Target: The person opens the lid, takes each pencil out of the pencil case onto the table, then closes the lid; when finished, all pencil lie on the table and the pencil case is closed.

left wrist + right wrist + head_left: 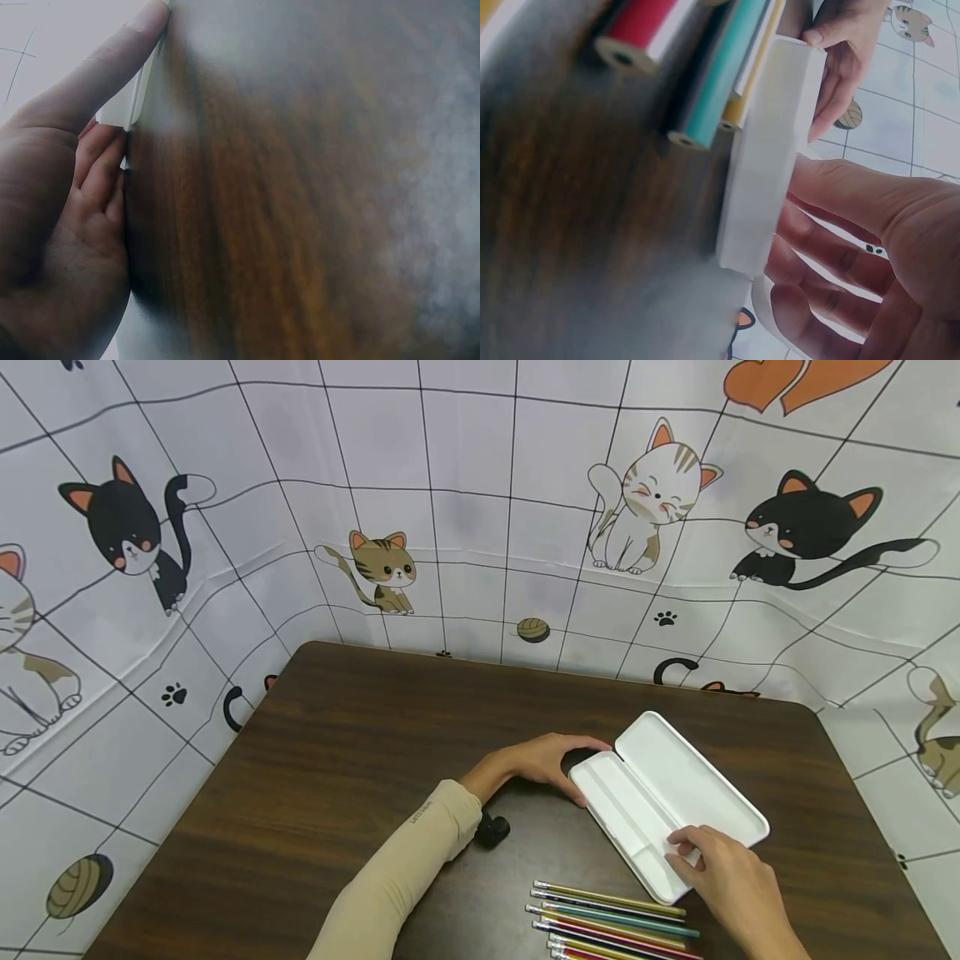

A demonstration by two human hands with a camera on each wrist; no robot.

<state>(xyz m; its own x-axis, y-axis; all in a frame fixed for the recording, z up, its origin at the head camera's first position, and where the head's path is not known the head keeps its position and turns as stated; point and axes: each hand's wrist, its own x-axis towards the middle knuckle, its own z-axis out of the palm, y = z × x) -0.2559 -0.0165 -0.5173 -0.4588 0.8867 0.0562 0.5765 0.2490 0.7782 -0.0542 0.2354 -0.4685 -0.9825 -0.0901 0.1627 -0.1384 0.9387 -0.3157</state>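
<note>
A white pencil case (636, 810) lies on the table with its lid (693, 777) swung back, showing the tray inside. My left hand (543, 760) grips the case's far left end, thumb on the near side and fingers round the hinge side. The left wrist view shows the thumb (112, 64) against the white edge. Over the case's right end is my right hand (731, 881), its fingers loosely bent above the tray, nothing visible between them. Several pencils (611, 922) with eraser ends lie in a row in front of the case.
The brown wooden table (360, 735) has a cat-patterned white sheet (465, 510) behind and beside it. A small black object (492, 830) is by my left wrist. In the right wrist view, the pencils' unsharpened ends, one of them teal (720, 82), lie close beside the case.
</note>
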